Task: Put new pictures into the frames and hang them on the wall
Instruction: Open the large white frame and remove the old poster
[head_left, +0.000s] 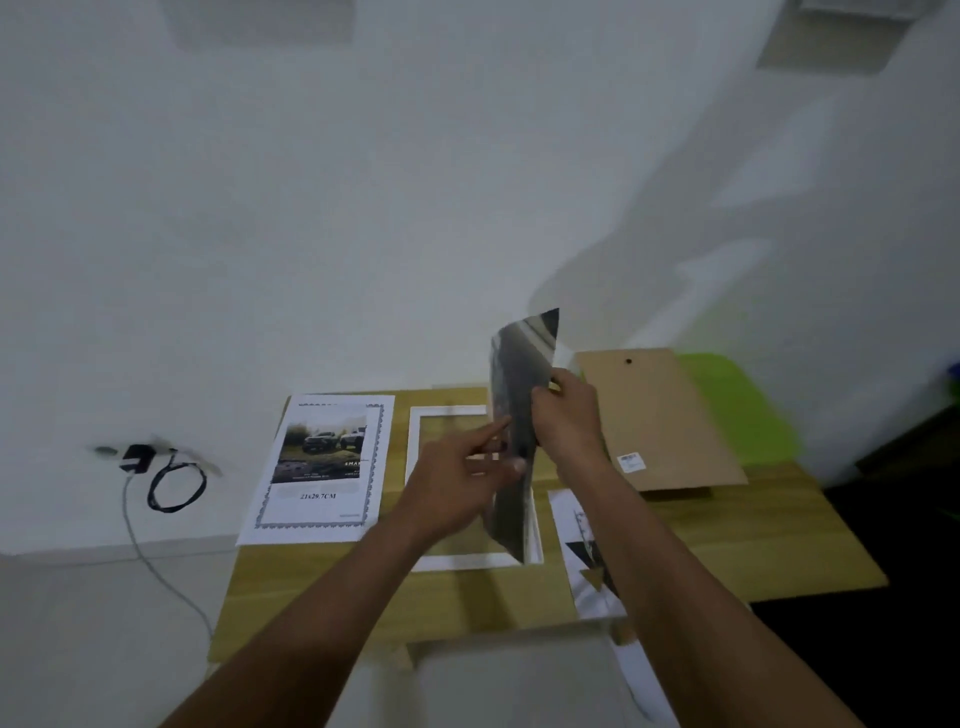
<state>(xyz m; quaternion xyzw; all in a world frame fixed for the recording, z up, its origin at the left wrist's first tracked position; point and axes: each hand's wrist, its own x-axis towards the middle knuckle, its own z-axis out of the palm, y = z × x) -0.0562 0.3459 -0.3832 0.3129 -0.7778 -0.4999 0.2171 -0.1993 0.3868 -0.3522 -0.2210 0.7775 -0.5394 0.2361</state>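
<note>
sheet (514, 431) held upright, long axis vertical

White wall (363, 182), wooden table (322, 587), black charger cable (174, 480)

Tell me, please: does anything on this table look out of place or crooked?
Yes. The print with the dark triangle lies askew and hangs over the near edge of the table. The brown backing board also sits tilted at the far right.
</note>
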